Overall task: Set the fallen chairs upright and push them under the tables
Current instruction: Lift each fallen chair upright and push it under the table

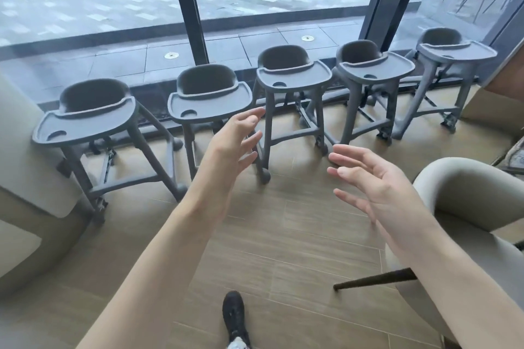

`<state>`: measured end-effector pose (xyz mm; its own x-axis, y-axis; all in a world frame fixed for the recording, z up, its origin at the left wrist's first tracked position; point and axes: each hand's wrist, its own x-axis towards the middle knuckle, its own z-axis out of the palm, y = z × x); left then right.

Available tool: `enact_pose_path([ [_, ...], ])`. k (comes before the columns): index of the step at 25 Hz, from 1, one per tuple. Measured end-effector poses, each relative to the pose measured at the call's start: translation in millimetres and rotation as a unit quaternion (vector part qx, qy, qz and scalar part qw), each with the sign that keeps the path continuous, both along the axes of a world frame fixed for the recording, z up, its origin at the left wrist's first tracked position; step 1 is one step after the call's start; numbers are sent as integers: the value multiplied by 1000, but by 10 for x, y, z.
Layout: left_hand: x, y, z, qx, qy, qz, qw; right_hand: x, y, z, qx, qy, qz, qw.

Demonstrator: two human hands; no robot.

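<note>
Five grey plastic high chairs (293, 85) stand upright along the window across mid-frame, while the left hand (231, 142) and right hand (377, 187) hang empty, fingers (249, 156) spread, likely reaching toward the beige padded chair (465, 190) lower right.

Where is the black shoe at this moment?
The black shoe is at the bottom centre of the head view, on the wooden floor, between both forearms.

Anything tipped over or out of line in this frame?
One thing: the beige armchair at right lies tipped over, a dark leg sticking out sideways above the floor. The five grey high chairs along the window stand upright in a row.
</note>
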<state>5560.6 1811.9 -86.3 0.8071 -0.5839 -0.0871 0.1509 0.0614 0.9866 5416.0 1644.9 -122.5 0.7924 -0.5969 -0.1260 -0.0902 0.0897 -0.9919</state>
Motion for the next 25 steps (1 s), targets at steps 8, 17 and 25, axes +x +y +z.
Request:
enact_pose_path([
  [8, 1430, -465, -23, -5, -10, -29, 1000, 1277, -405, -6, 12, 4, -27, 1000],
  [17, 2787, -1263, 47, 1, -12, -92, 996, 2411, -942, 90, 21, 4, -95, 995],
  [25, 3280, -2391, -9, 5, -25, -175, 984, 2874, -1833, 95, 20, -5, -163, 986],
])
